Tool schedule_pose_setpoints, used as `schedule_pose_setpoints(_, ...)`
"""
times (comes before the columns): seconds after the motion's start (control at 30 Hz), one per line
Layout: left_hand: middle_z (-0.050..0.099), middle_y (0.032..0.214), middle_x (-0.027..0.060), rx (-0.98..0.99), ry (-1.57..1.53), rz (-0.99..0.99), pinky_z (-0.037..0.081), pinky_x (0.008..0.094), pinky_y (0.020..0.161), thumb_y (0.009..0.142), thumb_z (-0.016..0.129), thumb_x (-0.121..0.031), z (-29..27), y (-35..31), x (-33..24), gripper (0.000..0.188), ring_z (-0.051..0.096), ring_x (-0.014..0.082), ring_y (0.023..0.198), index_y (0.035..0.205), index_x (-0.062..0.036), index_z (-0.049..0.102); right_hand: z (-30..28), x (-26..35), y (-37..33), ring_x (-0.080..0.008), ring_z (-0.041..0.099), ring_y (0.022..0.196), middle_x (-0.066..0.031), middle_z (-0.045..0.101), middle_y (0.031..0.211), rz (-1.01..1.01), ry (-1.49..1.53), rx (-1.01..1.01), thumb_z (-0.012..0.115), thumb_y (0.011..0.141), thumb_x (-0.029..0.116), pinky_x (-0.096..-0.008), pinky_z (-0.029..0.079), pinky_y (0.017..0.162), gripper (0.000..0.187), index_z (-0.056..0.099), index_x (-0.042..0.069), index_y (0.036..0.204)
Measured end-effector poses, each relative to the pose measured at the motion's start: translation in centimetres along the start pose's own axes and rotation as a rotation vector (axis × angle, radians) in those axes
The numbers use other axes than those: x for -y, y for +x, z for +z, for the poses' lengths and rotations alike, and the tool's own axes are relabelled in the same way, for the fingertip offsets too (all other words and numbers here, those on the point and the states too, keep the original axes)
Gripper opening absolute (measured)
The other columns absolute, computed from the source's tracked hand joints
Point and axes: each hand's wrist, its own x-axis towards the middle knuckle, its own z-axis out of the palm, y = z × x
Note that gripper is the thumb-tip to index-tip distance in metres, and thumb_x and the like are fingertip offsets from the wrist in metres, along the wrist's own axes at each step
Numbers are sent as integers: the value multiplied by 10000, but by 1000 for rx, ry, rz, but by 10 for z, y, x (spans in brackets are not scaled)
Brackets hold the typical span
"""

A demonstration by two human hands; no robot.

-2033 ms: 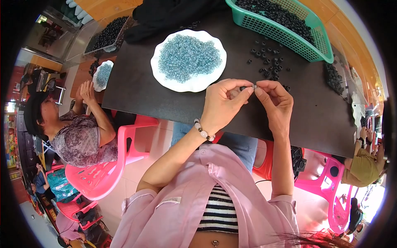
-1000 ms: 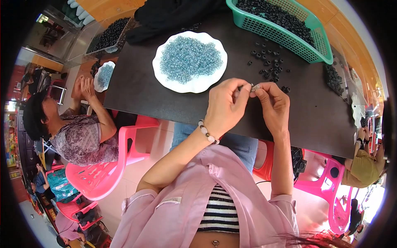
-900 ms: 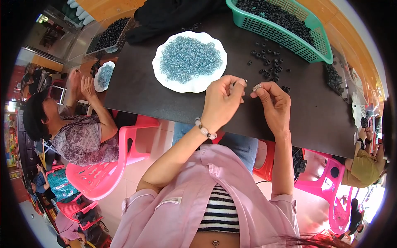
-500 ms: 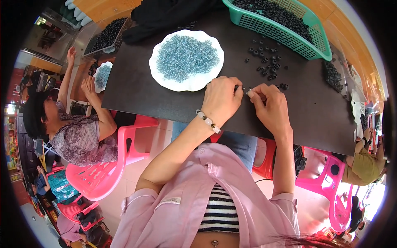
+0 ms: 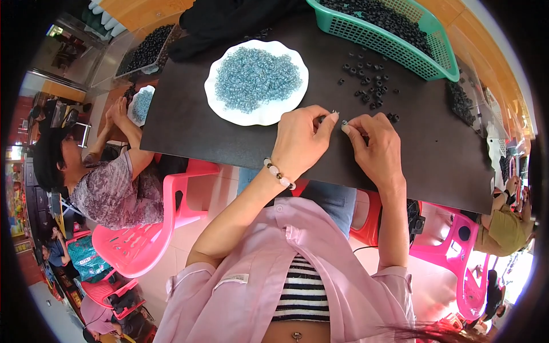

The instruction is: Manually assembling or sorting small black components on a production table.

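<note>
Presently above the dark table, close to its near edge, left hand and right hand facing each other, fingertips near but apart. On the left, thumb and index finger pressed in a pinch, with a small dark piece showing between the fingers, seemingly held there; impossible to tell its exact form. On the right, likewise thumb and index finger closed together, with a small glassy piece at the very tips, too tiny for naming with certainty. Around the left wrist, a bracelet of pale and dark round beads.

Just beyond the left hand, a white plate with wavy rim, carrying a heap of bluish clear beads. Beyond the right hand, directly on the table, loose black beads, scattered in a small group. Farther away, a green basket with perforated walls, filled with many more black pieces. Behind the plate, a crumpled black cloth. At the left side, well apart, a co-worker in patterned top, seated on a pink chair, with both hands close together near a smaller plate of similar bluish beads.
</note>
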Motion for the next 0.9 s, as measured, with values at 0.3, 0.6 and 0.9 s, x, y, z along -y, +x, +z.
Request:
schedule_pose_setpoints(0.3,625,665,12,271,-341,-233,426,189,489,877,648,-160,-3,2,6,197,550,42,539,860,35,670,-1,-3,-1,-177,525,624,-62,591,680,-288,-26,-49,669,760,19,-295,436,553,39,662,34,795)
schedule_pose_setpoints(0.6,644,660,75,173,-185,-134,460,216,521,831,654,-66,0,-3,3,134,604,86,566,908,43,665,4,-17,1,-123,563,608,-58,611,712,296,396,60,668,808,70,-251,447,587,75,659,1,835)
schedule_pose_setpoints(0.9,638,680,173,11,81,76,501,388,613,726,719,-149,10,5,6,318,621,337,619,970,48,665,12,-13,3,-180,578,697,-79,629,751,59,15,-87,697,764,52,-283,475,644,151,648,37,906)
